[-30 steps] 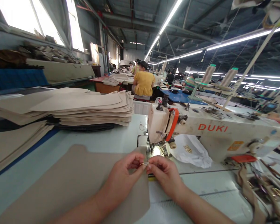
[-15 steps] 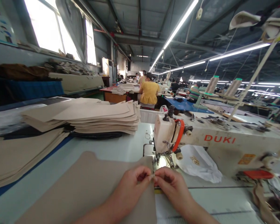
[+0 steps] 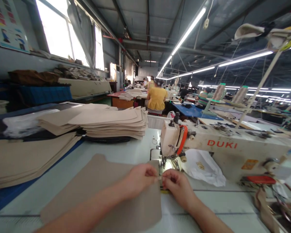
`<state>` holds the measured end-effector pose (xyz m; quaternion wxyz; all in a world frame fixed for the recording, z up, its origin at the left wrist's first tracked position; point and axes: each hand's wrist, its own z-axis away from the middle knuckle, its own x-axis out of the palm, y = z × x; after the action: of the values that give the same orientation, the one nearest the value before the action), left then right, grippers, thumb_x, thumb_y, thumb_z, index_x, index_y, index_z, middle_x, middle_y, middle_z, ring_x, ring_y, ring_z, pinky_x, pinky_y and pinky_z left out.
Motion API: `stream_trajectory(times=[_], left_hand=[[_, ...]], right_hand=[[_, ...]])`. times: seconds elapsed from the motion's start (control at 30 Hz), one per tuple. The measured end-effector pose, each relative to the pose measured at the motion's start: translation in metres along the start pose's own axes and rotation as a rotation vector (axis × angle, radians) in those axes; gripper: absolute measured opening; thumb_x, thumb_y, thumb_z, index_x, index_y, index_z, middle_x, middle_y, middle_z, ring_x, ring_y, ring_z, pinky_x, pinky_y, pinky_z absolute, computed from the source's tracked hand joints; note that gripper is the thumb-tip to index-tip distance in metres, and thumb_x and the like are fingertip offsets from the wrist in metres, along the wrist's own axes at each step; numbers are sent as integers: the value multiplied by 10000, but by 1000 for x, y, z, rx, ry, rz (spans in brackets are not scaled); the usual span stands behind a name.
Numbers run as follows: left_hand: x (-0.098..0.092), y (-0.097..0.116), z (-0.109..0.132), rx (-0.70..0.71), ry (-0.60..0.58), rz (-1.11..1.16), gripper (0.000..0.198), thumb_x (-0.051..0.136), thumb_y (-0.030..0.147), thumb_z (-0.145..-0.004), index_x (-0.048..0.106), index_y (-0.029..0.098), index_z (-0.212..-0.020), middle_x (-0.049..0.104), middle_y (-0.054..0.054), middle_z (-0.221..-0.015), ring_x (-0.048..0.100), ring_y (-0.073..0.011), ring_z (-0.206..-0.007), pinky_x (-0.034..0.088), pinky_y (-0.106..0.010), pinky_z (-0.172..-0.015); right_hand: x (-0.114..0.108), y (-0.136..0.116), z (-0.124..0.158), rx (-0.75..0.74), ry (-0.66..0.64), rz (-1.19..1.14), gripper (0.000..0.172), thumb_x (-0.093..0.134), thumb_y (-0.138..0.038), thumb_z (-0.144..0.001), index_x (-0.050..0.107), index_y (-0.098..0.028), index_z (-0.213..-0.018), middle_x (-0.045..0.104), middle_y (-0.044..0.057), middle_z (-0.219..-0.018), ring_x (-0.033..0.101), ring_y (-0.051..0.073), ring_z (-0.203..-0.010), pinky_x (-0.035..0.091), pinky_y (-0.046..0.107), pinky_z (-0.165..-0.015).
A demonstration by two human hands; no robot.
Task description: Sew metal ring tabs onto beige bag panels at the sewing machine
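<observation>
A beige fabric panel lies flat on the sewing table, its right edge beside the needle area of a white sewing machine. My left hand is over the panel near that edge, fingers closed in a pinch. My right hand is just right of the edge, thumb and fingertips pinched together. Between the two sets of fingertips shows a small pale strip, too small to name more exactly. The needle and presser foot, lit by a lamp, stand just beyond my fingers.
Stacked beige panels lie at the back left, with another pile on the left. A white bag lies under the machine arm. At the right are a red-topped object and loose straps. A person in yellow sits ahead.
The view has shifted slightly. My left hand has turned flatter over the panel, and more of the panel's near edge shows. Both hands stay pinched together by the needle area.
</observation>
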<state>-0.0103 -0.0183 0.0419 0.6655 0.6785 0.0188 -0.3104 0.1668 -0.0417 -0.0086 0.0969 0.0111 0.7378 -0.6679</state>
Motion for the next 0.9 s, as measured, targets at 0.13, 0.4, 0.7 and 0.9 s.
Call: stream_trajectory(times=[0.13,0.4,0.7,0.9], left_hand=[[-23,5,7,129,88,-381,287,539,241,-713,654,167,-965,696,-80,-1004,629,-246,-940,473,-355,-849],[-4,-40,18,342,-48,-760,486,388,341,-904,439,147,-1347,411,-110,-1436,358,-244,-1328,297,-429,-1094],[7,-56,29,435,59,-770,497,440,332,-891,426,174,-1362,440,-97,-1413,436,-247,-1280,359,-402,-1072],[8,-61,34,414,113,-690,575,488,299,-852,348,202,-1401,457,-91,-1408,481,-255,-1243,397,-389,-1041]], right_hand=[[-4,-3,-1,99,48,-90,248,683,-405,-646,590,-176,-667,571,-32,-538,528,112,-508,440,235,-545],[-17,-11,-5,207,41,-83,274,688,-410,-618,575,-163,-656,584,-46,-504,515,82,-417,404,199,-449],[-9,-22,-19,396,-30,-27,147,679,-252,-679,582,-146,-649,623,-31,-506,550,73,-379,374,154,-380],[4,-32,-34,477,-75,15,183,604,-105,-733,540,-154,-568,585,-53,-444,518,59,-324,342,135,-328]])
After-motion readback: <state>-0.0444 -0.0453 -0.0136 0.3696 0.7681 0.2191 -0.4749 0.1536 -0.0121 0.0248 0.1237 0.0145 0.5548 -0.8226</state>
